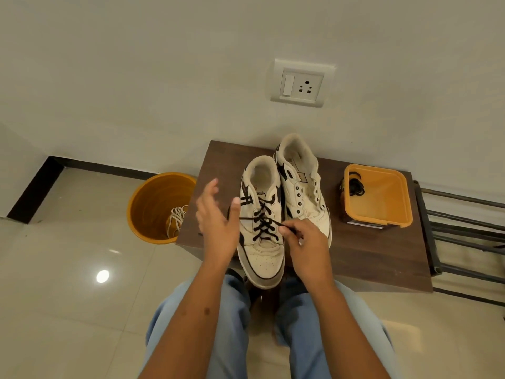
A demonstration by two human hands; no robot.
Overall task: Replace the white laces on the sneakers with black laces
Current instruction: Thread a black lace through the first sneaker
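Head view: your right hand (306,239) pinches a black lace (263,221) end beside the near sneaker (262,250) on the counter (369,258). Your left hand (218,222) hovers open, fingers (211,187) relaxed, holding nothing. Behind it sits the unlaced sneaker (303,187). White laces (176,217) lie in the yellow bucket (153,203).

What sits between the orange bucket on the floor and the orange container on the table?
In the head view, the two sneakers: the black-laced sneaker nearer the orange bucket, the unlaced sneaker nearer the orange container. Both hands work there too.
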